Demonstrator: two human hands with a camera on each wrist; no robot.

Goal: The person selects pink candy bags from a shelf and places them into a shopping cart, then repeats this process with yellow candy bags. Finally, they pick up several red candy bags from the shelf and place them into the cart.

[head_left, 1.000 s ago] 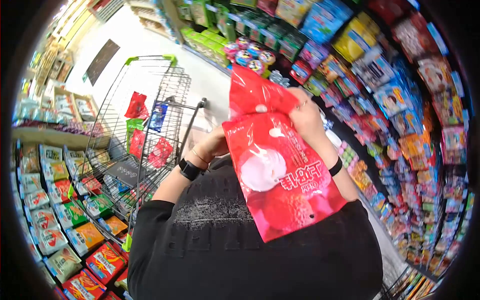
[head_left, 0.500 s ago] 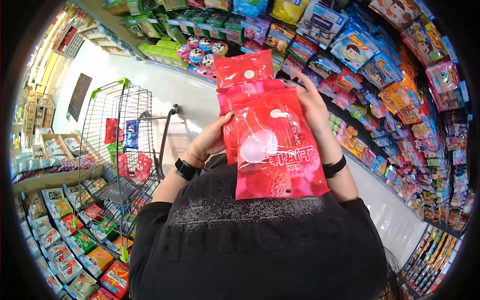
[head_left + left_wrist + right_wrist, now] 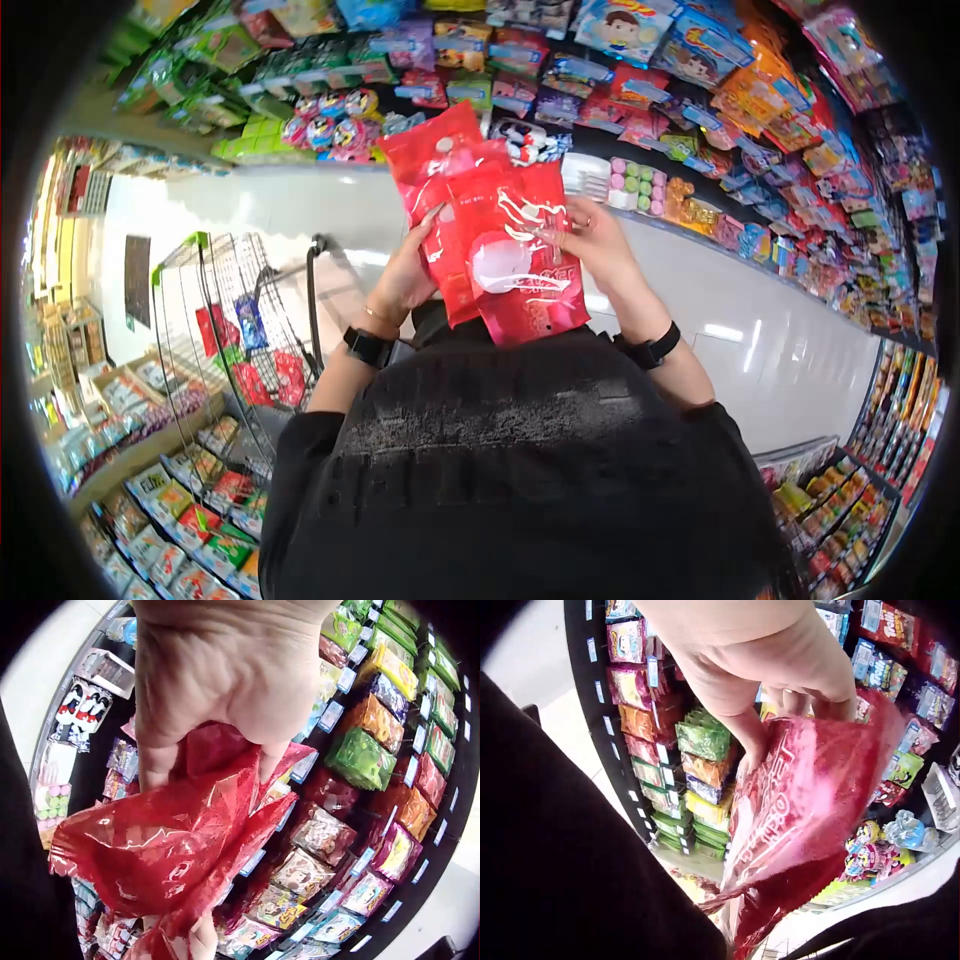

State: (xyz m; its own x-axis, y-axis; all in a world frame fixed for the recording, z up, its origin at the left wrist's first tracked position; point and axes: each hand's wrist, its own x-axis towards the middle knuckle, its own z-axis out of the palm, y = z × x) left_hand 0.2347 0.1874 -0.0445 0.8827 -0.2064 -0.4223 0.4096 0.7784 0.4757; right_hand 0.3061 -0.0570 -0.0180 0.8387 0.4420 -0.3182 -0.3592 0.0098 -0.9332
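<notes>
Several red candy bags (image 3: 430, 150) are fanned out in front of the chest, overlapping one another. On the front bag (image 3: 500, 268) a pale pink round picture and white lettering show. My left hand (image 3: 403, 275) grips the bags by their left side, thumb over the front. In the left wrist view that hand (image 3: 225, 675) has crinkled red wrapping (image 3: 157, 840) between thumb and fingers. At the right edge of the front bag, my right hand (image 3: 600, 248) pinches it. The right wrist view shows this bag (image 3: 802, 802) hanging from thumb and fingers.
A wire shopping cart (image 3: 215, 260) with several packets in it stands to the left. Racks of hanging sweets (image 3: 640, 90) run along the far side, with pastel round sweets (image 3: 640, 185) low down. At lower left is a display of packaged snacks (image 3: 190, 525).
The bags, stacked lengthwise at first, have been spread into a fan. The left hand has come onto their left side. The head view has turned right, so the cart sits further left.
</notes>
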